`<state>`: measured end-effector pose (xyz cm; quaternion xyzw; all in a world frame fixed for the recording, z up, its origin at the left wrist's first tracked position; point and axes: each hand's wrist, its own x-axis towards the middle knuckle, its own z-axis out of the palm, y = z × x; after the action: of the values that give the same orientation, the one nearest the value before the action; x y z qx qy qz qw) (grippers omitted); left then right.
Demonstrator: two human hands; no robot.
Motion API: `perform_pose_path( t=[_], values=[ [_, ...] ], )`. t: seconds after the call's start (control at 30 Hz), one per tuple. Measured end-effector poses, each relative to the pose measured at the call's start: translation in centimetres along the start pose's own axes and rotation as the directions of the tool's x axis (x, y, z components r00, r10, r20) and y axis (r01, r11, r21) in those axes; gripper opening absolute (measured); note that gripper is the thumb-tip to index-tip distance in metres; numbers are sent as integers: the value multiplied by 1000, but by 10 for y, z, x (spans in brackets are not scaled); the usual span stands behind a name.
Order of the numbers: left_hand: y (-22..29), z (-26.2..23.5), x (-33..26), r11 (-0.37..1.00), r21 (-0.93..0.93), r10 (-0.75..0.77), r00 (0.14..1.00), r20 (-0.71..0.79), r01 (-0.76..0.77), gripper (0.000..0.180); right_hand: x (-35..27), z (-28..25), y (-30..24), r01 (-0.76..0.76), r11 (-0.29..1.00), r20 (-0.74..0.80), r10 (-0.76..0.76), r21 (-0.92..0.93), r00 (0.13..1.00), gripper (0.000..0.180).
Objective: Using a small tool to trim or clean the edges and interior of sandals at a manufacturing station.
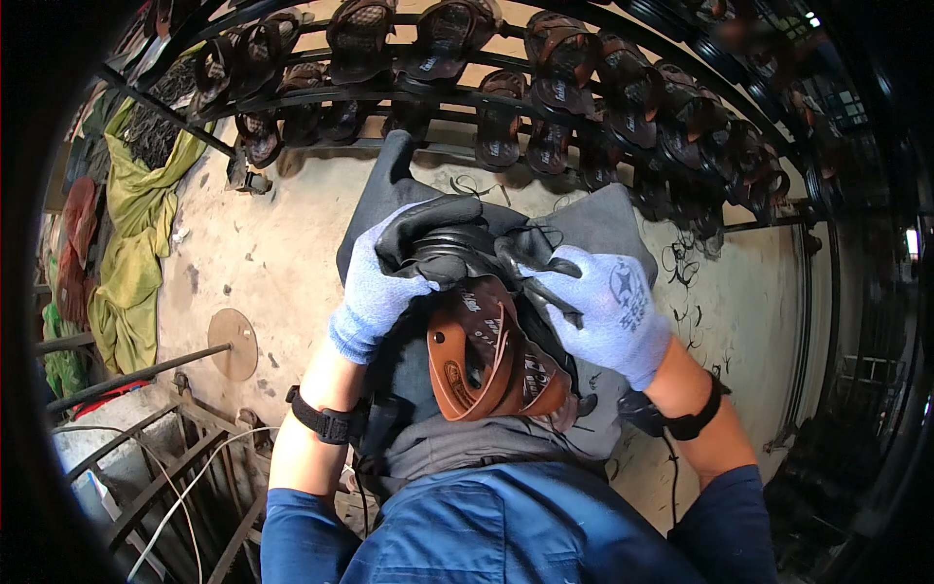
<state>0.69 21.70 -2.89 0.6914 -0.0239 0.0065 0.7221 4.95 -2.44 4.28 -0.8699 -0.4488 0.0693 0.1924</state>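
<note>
Both hands wear light blue knit gloves with dark coated fingers and grasp one brown sandal [486, 355], held in front of the chest above a grey cloth [584, 229] spread over the lap. The left hand [384, 282] is clenched over the dark sole at the sandal's upper end, fingers curled across its top. The right hand [608, 311] grips the sandal's right edge, fingers closed on a dark strap [530, 268] near the sole. The sandal lies tilted, its brown footbed facing the camera, its heel end pointing down toward the blue jacket [506, 530]. Each forearm carries a black wrist strap [326, 423]; a cable runs down from the one on the right arm. Beyond the hands, a curved metal rack [409, 92] carries rows of similar brown sandals. A yellow-green cloth [136, 253] hangs at far left. A round disc on a rod [233, 343] lies to the left, near a stained pale floor [282, 253].
</note>
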Motion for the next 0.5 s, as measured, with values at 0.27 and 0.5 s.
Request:
perform_pose_path(
  t=[0.27, 0.5],
  values=[
    [2, -3, -1, 997, -75, -23, 1000, 7, 23, 60, 17, -17, 1, 86, 996, 52, -84, -28, 995, 39],
    [-1, -4, 4, 1000, -8, -13, 999, 36, 14, 60, 21, -15, -3, 87, 995, -45, -90, -54, 995, 39]
  ],
)
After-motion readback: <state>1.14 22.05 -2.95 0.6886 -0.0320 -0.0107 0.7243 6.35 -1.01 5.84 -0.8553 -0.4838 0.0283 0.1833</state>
